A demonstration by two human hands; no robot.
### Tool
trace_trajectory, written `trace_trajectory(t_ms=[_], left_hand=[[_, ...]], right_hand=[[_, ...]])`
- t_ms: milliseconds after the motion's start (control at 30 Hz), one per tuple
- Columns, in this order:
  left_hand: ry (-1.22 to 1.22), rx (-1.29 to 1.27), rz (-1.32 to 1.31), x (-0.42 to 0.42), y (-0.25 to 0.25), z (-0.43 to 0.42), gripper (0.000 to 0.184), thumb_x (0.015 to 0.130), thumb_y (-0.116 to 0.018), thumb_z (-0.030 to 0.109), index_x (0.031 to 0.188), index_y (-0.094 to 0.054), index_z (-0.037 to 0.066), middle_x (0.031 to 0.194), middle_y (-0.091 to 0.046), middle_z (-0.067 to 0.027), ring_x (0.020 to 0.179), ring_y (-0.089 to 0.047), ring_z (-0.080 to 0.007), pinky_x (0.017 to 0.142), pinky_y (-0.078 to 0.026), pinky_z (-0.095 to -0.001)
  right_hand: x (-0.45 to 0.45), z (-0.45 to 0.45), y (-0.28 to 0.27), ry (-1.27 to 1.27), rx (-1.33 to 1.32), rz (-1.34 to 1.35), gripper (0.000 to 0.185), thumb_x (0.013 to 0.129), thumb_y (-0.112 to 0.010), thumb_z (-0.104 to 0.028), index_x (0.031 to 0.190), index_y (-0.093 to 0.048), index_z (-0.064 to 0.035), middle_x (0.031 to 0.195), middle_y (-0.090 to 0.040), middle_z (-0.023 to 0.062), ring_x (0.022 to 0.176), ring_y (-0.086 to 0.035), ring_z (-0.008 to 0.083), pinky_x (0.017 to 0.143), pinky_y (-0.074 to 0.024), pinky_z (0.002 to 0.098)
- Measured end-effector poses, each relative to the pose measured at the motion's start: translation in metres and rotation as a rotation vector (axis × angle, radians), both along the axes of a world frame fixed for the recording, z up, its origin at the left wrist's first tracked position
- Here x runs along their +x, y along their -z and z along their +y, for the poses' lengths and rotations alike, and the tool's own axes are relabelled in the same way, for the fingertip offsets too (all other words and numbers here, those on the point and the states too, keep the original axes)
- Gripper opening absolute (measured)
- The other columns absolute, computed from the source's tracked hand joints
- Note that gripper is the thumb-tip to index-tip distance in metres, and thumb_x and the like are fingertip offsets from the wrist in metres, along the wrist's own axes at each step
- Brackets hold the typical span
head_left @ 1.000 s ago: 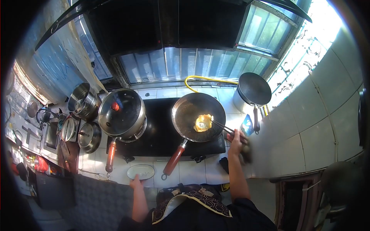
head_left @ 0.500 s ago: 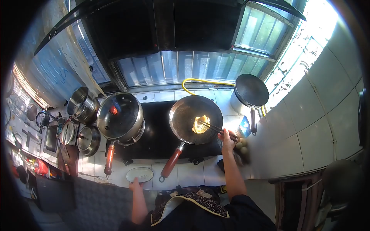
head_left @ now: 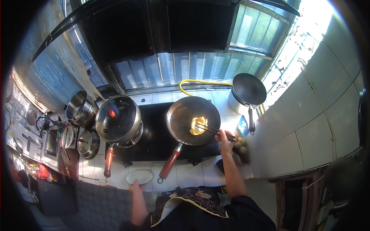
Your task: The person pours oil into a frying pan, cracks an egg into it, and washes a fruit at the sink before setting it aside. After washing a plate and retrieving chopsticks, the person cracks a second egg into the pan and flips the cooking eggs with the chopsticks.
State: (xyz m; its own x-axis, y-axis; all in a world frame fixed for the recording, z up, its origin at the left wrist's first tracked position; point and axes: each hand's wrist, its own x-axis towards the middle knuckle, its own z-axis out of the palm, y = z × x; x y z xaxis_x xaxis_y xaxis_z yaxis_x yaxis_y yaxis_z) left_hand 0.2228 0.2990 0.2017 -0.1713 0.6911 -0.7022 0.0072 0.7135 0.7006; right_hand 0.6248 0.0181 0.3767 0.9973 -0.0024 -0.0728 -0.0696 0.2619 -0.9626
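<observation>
Head view: the right grip [head_left: 226,144] pinches chopsticks [head_left: 213,130] against the egg [head_left: 197,129] (left grip [head_left: 135,187] pinching a plate [head_left: 141,176]).

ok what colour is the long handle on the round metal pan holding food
The handle is reddish-brown; the head view shows it best.

Right hand [head_left: 226,144] curled in a grip, left hand [head_left: 135,187] lower, both forearms [head_left: 234,177] bare

At right, a pale tiled wall [head_left: 304,127] is met by a window [head_left: 310,29] flooded with glare. Behind the white-tiled surface [head_left: 189,177], bluish ribbed panels [head_left: 189,71] are darkly framed; at left, a sheet [head_left: 54,77] is hung.
</observation>
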Motion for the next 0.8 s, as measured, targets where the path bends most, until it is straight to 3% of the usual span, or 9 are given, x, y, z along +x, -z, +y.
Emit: trace_trajectory(t_ms=[433,800], left_hand=[[0.009,-0.011,-0.012,-0.003,0.001,0.003,0.032,0.078,-0.065,0.013,0.107,-0.053,0.008,0.098,-0.058,-0.0120,0.082,-0.057,-0.0300,0.068,-0.050,-0.0435],[-0.015,-0.016,0.038,0.002,-0.007,-0.001,0.030,0.078,-0.065,0.013,0.106,-0.053,0.008,0.095,-0.057,-0.0113,0.080,-0.056,-0.0278,0.065,-0.050,-0.0401]], right_hand=[[-0.004,0.012,-0.015,-0.085,-0.014,-0.014,0.016,0.082,-0.062,-0.013,0.087,-0.061,0.0020,0.073,-0.061,0.0096,0.056,-0.062,0.0160,0.051,-0.0509,0.0235],[-0.012,0.006,-0.028,0.009,-0.043,-0.035,0.016,0.083,-0.060,-0.012,0.087,-0.062,0.0028,0.070,-0.061,0.0082,0.055,-0.061,0.0141,0.051,-0.0507,0.0229]])
